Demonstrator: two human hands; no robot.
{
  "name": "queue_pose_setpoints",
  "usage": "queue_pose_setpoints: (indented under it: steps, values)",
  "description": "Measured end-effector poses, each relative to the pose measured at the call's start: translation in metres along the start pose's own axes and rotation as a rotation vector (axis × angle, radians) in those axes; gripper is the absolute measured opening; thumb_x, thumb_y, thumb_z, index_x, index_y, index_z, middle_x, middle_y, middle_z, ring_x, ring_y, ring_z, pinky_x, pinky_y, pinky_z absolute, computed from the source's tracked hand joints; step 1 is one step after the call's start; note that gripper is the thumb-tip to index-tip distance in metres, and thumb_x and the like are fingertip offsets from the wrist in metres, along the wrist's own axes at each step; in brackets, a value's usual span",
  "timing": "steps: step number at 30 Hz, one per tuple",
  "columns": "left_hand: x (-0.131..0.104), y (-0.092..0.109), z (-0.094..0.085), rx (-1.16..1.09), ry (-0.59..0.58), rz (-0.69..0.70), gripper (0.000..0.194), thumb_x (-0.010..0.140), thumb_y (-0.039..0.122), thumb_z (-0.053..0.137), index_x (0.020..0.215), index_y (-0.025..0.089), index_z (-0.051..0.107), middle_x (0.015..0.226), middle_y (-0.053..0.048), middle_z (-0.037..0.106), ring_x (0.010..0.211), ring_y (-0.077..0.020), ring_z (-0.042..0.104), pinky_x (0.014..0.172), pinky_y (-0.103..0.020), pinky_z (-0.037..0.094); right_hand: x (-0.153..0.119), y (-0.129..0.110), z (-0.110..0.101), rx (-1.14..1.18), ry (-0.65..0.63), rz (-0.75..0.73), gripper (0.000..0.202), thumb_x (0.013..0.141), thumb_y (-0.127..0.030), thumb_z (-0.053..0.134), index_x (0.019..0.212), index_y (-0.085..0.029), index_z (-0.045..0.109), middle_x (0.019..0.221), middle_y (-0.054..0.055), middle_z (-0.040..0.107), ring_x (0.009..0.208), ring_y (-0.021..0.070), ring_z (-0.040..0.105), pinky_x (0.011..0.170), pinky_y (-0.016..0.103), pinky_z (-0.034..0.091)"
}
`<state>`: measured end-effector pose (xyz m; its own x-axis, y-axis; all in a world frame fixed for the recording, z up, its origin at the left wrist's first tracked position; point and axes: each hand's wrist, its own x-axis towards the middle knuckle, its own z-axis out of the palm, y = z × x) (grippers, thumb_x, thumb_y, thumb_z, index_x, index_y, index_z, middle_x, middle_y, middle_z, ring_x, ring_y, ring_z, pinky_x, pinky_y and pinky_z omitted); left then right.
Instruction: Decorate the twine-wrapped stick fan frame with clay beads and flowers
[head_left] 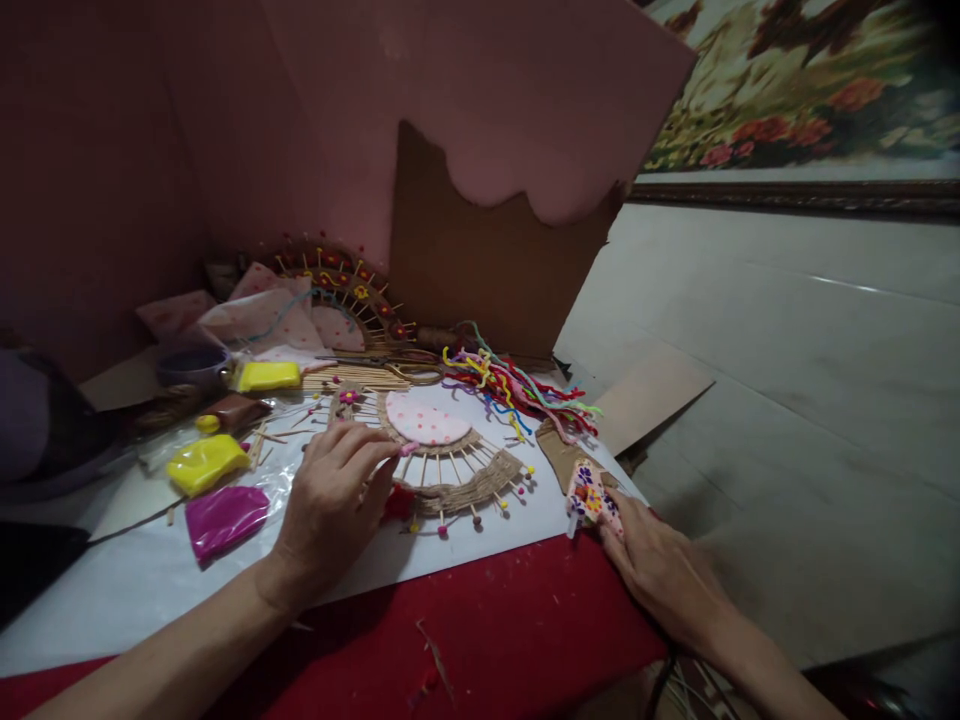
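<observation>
My left hand [341,495] is over the left side of a half-round craft piece [469,495], its fingertips pinched at a small pink piece [409,449]. The craft piece has a pink dotted cloth centre [427,418], thin sticks fanning outward, a twine-wrapped band and coloured beads on the stick ends. Something red shows beside my left fingers. At the table's right corner, my right hand [656,565] is closed around a flower-patterned glue gun [589,495] with a pale tip; a dark cord hangs below. A piece of brown cardboard [559,455] lies just behind it.
Yellow clay packs [206,464] and a magenta pack [225,522] lie left. Behind are scissors [416,372], wooden sticks [349,379], a yarn heap [517,390] and a second beaded half-round [360,290]. Large cardboard [487,270] leans upright. Red cloth [480,630] covers the front edge.
</observation>
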<state>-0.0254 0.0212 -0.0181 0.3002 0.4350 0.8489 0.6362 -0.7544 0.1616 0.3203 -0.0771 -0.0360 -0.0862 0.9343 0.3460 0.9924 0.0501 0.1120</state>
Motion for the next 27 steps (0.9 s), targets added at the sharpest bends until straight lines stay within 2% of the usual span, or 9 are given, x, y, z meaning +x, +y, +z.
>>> queue_pose_setpoints:
  steps: [5,8,9,11,14,18,20,24,27]
  values:
    - [-0.001,0.006,-0.002,-0.032,-0.057,0.055,0.011,0.081,0.009,0.055,0.084,0.017,0.062,0.083,-0.006,0.067,0.084,-0.0208,0.056,0.078,-0.039,0.045,0.0,-0.014,-0.023,-0.098,0.06,-0.014,0.039,0.088,-0.036,0.041,0.112,-0.01,0.057,0.085,0.016,0.064,0.072,0.0307,0.063,0.063,0.043,0.049]
    - [0.0,0.013,-0.002,-0.026,-0.096,0.115,0.012,0.081,0.009,0.056,0.082,0.019,0.063,0.083,-0.005,0.067,0.085,-0.0211,0.054,0.076,-0.038,0.044,0.008,-0.045,-0.047,0.134,0.202,-0.079,0.03,0.088,-0.032,0.046,0.11,-0.016,0.059,0.1,0.015,0.062,0.087,0.0291,0.061,0.076,0.043,0.047]
    - [0.0,0.015,-0.001,-0.018,-0.102,0.14,0.012,0.081,0.009,0.056,0.081,0.019,0.063,0.082,-0.005,0.067,0.085,-0.0214,0.054,0.076,-0.038,0.044,0.012,-0.057,-0.053,0.261,0.205,-0.122,0.025,0.088,-0.028,0.046,0.107,-0.018,0.06,0.1,0.013,0.063,0.09,0.0271,0.06,0.079,0.041,0.047]
    - [0.0,0.018,0.0,0.004,-0.113,0.193,0.013,0.08,0.01,0.056,0.082,0.02,0.064,0.082,-0.005,0.067,0.086,-0.0223,0.054,0.075,-0.039,0.043,0.025,-0.082,-0.059,0.542,0.136,-0.144,0.02,0.089,-0.024,0.047,0.103,-0.02,0.061,0.097,0.01,0.063,0.091,0.0226,0.06,0.08,0.035,0.046]
    - [-0.001,0.021,0.0,0.038,-0.124,0.26,0.016,0.079,0.01,0.058,0.088,0.022,0.064,0.083,-0.005,0.067,0.087,-0.023,0.054,0.076,-0.039,0.042,0.047,-0.11,-0.057,0.933,-0.058,-0.023,0.02,0.088,-0.03,0.05,0.102,-0.02,0.061,0.093,0.006,0.064,0.08,0.0171,0.06,0.074,0.03,0.048]
    - [-0.003,0.023,-0.001,0.063,-0.113,0.324,0.021,0.078,0.01,0.059,0.095,0.023,0.064,0.085,-0.004,0.067,0.085,-0.0215,0.055,0.078,-0.039,0.041,0.07,-0.129,-0.046,1.432,-0.385,0.174,0.031,0.079,-0.044,0.059,0.091,-0.015,0.061,0.073,0.002,0.062,0.061,0.0123,0.057,0.051,0.023,0.044]
    - [-0.003,0.025,-0.001,0.074,-0.108,0.346,0.022,0.079,0.012,0.059,0.096,0.024,0.063,0.085,-0.004,0.068,0.086,-0.0208,0.055,0.08,-0.04,0.041,0.075,-0.133,-0.042,1.564,-0.469,0.211,0.034,0.072,-0.046,0.066,0.084,-0.014,0.06,0.066,-0.001,0.058,0.055,0.01,0.053,0.045,0.02,0.041]
    - [-0.002,0.027,-0.002,0.075,-0.104,0.382,0.023,0.079,0.011,0.058,0.098,0.024,0.064,0.087,-0.004,0.069,0.089,-0.0216,0.056,0.082,-0.04,0.041,0.081,-0.134,-0.038,1.634,-0.46,0.249,0.033,0.066,-0.04,0.071,0.081,-0.014,0.058,0.058,-0.004,0.054,0.048,0.0072,0.047,0.042,0.019,0.039]
    - [-0.001,0.024,-0.004,0.084,-0.085,0.312,0.024,0.077,0.01,0.06,0.096,0.023,0.064,0.088,-0.005,0.069,0.089,-0.023,0.056,0.08,-0.04,0.041,0.088,-0.128,-0.032,1.529,-0.355,0.228,0.022,0.068,-0.033,0.068,0.079,-0.015,0.059,0.056,-0.004,0.055,0.046,0.007,0.047,0.043,0.019,0.039]
